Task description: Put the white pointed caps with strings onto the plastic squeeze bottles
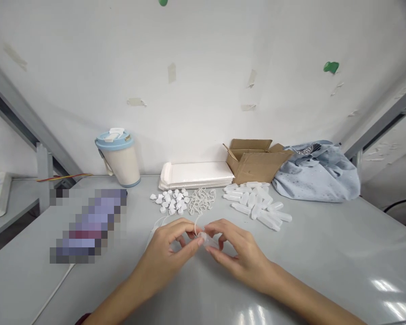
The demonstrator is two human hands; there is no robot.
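2 hands (239, 249) on 1 translucent tube (211, 242)

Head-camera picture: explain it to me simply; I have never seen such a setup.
No machine here: one camera worn on a person's head looks forward and down at their two bare hands. The left hand and right hand hold a small translucent tube between their fingertips, a thin white strip curving up beside it. On the grey table beyond lie white caps, curled white strips and more translucent tubes. Farther back are a lidded cup, a flat white stack, an open cardboard box and a bundled blue cloth.
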